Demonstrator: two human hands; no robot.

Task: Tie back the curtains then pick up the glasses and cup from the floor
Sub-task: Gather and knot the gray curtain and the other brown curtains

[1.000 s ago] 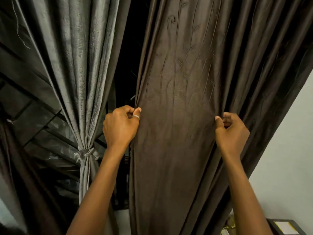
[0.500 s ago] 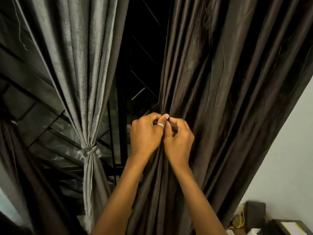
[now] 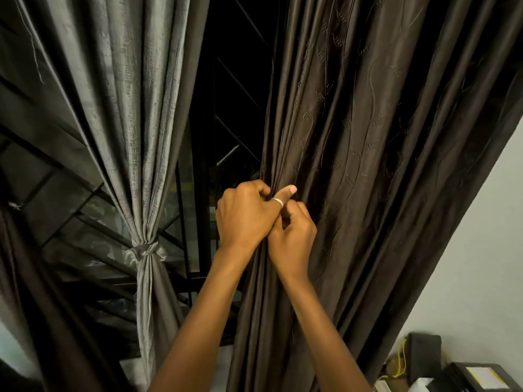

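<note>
A dark brown embroidered curtain hangs on the right, its folds bunched together at hand height. My left hand, with a ring on the thumb, grips the gathered folds from the left. My right hand presses against it and pinches the same bunch from the right. A grey curtain on the left is cinched with a knotted tie. The glasses and cup are not in view.
Between the curtains is a dark window with black metal bars. A white wall is at the right. Dark boxes and a yellow cable sit at the bottom right corner.
One second ago my hands held the brown curtain spread wide apart. They have come together, gathering the fabric into a tight bunch and exposing more of the window.
</note>
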